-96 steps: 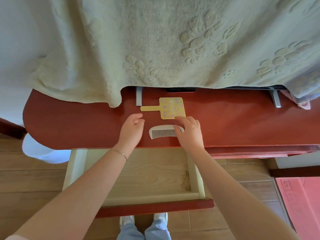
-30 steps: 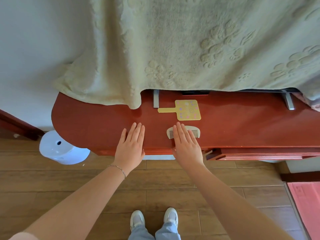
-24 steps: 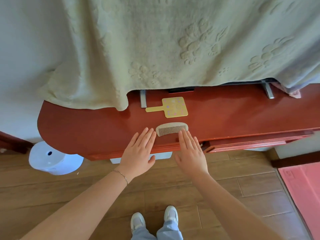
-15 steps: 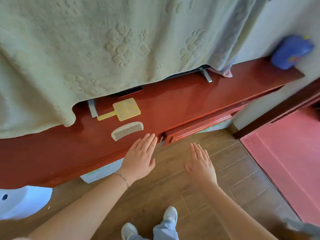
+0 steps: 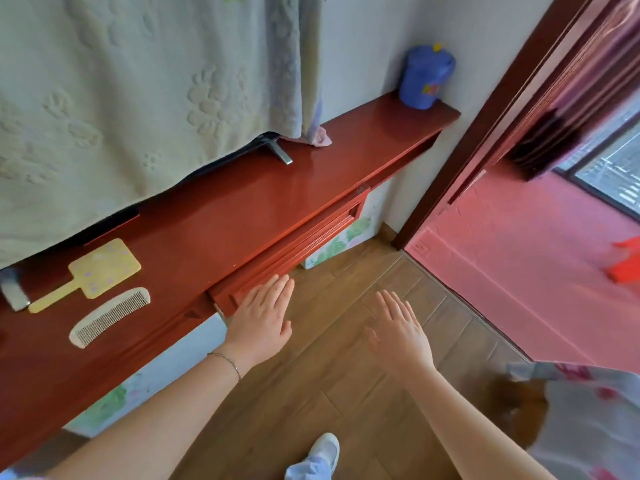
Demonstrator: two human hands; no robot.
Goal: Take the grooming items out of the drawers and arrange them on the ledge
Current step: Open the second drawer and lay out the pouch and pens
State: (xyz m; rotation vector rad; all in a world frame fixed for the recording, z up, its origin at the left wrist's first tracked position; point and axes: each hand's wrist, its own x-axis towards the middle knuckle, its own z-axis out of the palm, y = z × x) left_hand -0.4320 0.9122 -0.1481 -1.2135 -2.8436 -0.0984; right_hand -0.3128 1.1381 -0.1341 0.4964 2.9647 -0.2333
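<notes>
A cream comb (image 5: 110, 316) and a yellow hand mirror (image 5: 90, 271) lie side by side on the red wooden ledge (image 5: 263, 199), at its left. Under the ledge a red drawer (image 5: 294, 244) sits shut, its front slightly proud. My left hand (image 5: 263, 317) hovers flat with straight fingers at the drawer's left end, fingertips at its front. My right hand (image 5: 398, 330) is spread flat over the wooden floor, apart from the furniture and holding nothing.
A pale towel (image 5: 138, 91) drapes over a screen on metal feet (image 5: 280, 154) at the back of the ledge. A blue cup (image 5: 424, 77) stands at the ledge's right end. A doorway with a pink floor (image 5: 536, 265) opens to the right.
The left drawer has been pushed shut. My view and both hands have swung right, away from the comb and mirror, to the second drawer. Both hands stay flat and hold nothing.
</notes>
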